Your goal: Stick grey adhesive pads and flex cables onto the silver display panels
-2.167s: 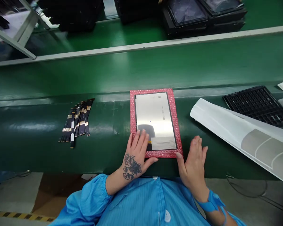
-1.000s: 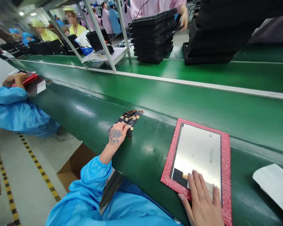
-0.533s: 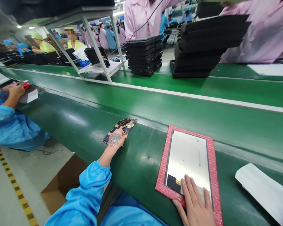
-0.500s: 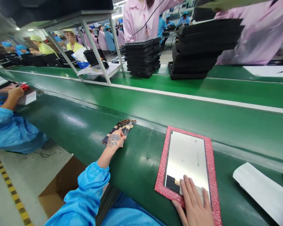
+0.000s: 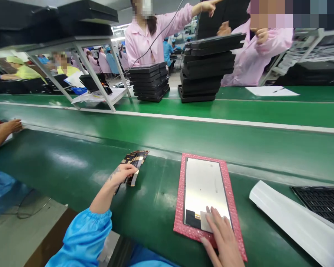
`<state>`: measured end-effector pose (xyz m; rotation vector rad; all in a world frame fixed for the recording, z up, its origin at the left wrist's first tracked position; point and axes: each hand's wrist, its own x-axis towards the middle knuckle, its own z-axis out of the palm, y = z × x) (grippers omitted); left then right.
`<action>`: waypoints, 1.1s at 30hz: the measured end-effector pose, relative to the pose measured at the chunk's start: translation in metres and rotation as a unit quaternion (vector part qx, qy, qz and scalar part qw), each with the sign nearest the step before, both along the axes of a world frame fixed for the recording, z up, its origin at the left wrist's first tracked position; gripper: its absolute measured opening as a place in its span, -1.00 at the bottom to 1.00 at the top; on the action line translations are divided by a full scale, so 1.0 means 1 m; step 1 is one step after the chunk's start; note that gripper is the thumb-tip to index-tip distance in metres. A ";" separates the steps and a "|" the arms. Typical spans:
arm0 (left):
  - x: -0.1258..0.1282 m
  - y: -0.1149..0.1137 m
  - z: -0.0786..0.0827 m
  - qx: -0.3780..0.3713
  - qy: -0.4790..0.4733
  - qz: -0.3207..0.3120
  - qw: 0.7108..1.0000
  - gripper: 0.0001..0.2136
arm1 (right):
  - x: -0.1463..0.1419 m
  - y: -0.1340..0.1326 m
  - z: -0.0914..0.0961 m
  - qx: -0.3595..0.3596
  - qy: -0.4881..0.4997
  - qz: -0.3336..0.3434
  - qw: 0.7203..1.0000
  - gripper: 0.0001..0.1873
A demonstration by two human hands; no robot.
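Observation:
My left hand (image 5: 121,173) reaches out over the green belt (image 5: 72,167) and its curled fingers close on the near end of a fanned bunch of black-and-gold flex cables (image 5: 135,160). My right hand (image 5: 221,237) lies flat, fingers stretched, on the near end of a silvery display panel (image 5: 203,189) that rests on a pink bubble-wrap mat (image 5: 179,200). A dark patch and a small grey tab show at the panel's near edge, beside my fingers.
White sheets (image 5: 292,222) and a black gridded tray (image 5: 320,202) lie to the right. Stacks of black trays (image 5: 151,81) (image 5: 206,70) stand on the far bench. Two people in pink coats (image 5: 147,37) work behind them. A co-worker's hand (image 5: 8,128) rests at the left.
My left hand has left the panel, reached left to the flex cables and closed on them. My right hand has shifted onto the panel's near end. My view has lifted.

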<state>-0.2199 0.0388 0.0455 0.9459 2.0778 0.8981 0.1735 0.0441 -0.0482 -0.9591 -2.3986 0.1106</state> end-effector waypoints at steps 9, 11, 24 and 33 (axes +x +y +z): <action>0.131 0.003 0.006 0.088 -0.274 -0.085 0.954 -0.73 | -0.035 0.031 0.070 -0.560 0.163 0.027 0.812 -0.58; 0.154 0.006 0.003 0.099 -0.315 -0.103 0.938 -0.72 | -0.049 0.042 0.082 -0.636 0.189 0.054 0.746 -0.50; 0.185 0.012 -0.024 0.143 -0.166 -0.177 0.959 -0.79 | -0.041 0.074 0.069 -0.613 0.126 0.069 0.777 -0.55; 0.199 -0.031 -0.063 0.252 0.255 -0.298 0.884 -0.76 | -0.025 0.084 0.041 -0.289 0.004 0.037 0.957 -0.77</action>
